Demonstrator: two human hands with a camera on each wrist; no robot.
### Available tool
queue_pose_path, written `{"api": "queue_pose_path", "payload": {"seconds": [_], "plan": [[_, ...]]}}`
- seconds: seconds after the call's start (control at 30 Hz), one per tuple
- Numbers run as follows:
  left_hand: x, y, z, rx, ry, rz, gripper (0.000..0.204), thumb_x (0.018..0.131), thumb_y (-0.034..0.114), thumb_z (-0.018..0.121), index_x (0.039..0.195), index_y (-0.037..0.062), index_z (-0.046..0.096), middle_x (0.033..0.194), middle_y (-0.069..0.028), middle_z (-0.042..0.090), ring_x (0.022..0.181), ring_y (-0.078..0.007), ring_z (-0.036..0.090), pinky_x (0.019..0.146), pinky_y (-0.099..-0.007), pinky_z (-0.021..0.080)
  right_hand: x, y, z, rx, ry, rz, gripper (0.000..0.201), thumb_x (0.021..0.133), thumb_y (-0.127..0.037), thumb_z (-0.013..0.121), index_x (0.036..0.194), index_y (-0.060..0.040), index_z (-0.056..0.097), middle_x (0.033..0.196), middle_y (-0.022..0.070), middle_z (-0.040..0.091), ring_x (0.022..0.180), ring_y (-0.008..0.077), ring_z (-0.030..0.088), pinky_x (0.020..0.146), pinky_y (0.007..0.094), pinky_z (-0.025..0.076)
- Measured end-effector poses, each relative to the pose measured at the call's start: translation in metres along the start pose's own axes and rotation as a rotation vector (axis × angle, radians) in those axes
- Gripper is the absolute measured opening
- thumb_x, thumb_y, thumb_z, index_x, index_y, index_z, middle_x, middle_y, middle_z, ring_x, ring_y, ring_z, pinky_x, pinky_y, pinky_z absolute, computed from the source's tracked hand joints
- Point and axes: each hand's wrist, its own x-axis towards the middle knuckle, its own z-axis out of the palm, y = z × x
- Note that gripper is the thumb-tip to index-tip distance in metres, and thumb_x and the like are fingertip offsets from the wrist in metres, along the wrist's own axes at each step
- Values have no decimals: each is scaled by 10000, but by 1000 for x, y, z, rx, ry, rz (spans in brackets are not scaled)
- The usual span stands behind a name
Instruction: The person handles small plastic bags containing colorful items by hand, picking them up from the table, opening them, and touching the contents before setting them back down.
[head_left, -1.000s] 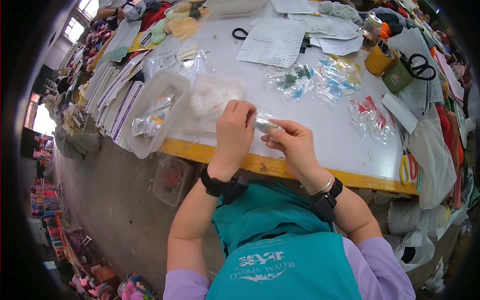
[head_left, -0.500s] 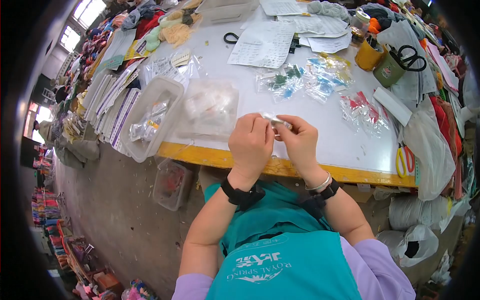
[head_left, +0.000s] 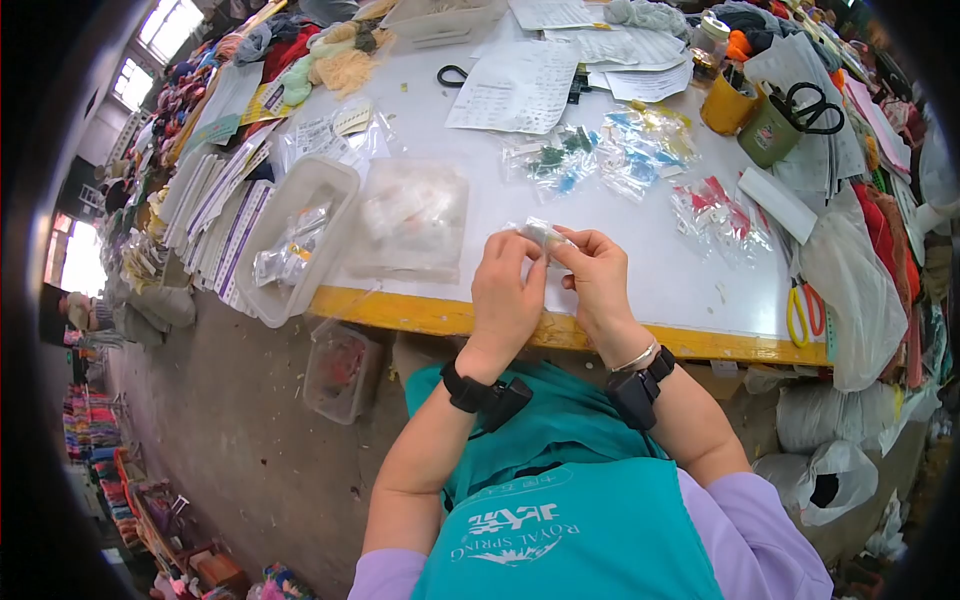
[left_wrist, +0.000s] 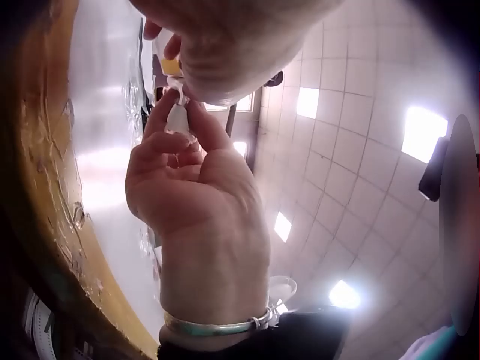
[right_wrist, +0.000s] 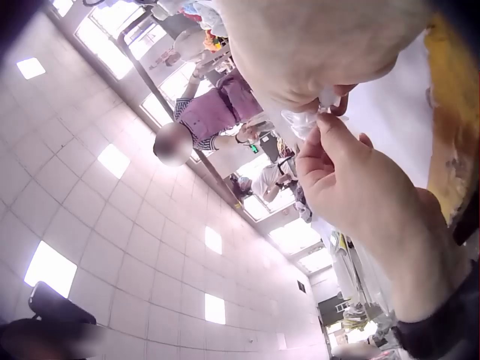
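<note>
Both hands have slid right since the earlier frame, the left hand [head_left: 508, 283] and right hand [head_left: 598, 272] pinching one small clear packet [head_left: 545, 234] together above the table's [head_left: 640, 290] near yellow edge. Looks like sealing it; pressing the opening closed seems next.

The white tabletop [head_left: 640, 250] has a yellow front edge and carries a clear plastic tray [head_left: 290, 235] at its left corner, with a large clear bag of pale pieces [head_left: 410, 218] just beside it. Farther back lie printed paper sheets [head_left: 520, 85], black scissors [head_left: 455, 75] and small bags of blue and green bits [head_left: 600, 150], while small bags of red bits [head_left: 720, 215] and a white strip [head_left: 778, 203] lie to the right. At the far right stand a yellow cup [head_left: 722, 108] and a green cup holding scissors [head_left: 770, 130], yellow-handled scissors [head_left: 803, 312] lie near the front edge, and stacked cards [head_left: 215, 205] line the left side.
</note>
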Motion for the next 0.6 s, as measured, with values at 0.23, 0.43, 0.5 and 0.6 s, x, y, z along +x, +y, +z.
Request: {"api": "queue_pose_path", "payload": {"seconds": [0.23, 0.43, 0.5, 0.6], "plan": [[1, 11, -6, 39, -29, 59, 57, 818, 34, 661, 839, 26, 608, 880, -114, 564, 849, -295, 575, 722, -389, 467, 2, 6, 0, 80, -39, -2, 100, 831, -37, 695, 910, 14, 663, 1034, 75, 702, 757, 75, 605, 601, 200, 457], [-5, 12, -2, -460, -40, -278, 63, 875, 23, 625, 925, 8, 590, 909, -85, 622, 796, -148, 615, 695, -278, 492, -4, -5, -1, -437, -42, -476, 62, 837, -22, 676, 892, 0, 661, 964, 103, 702, 749, 122, 654, 650, 275, 539], [-5, 14, -1, -632, 16, -408, 109, 881, 30, 617, 979, 6, 578, 916, -91, 642, 774, -136, 635, 686, -259, 505, -6, -10, 0, -584, -55, -648, 72, 818, -14, 680, 887, -18, 662, 948, 107, 700, 756, 162, 670, 653, 296, 549], [2, 15, -4, -619, 20, -443, 175, 880, 36, 609, 1048, -1, 581, 880, -100, 662, 739, -149, 661, 673, -259, 523, -3, -11, -5, -731, -122, -843, 106, 774, 5, 685, 868, -30, 651, 939, 112, 694, 774, 229, 678, 655, 323, 556]]}}
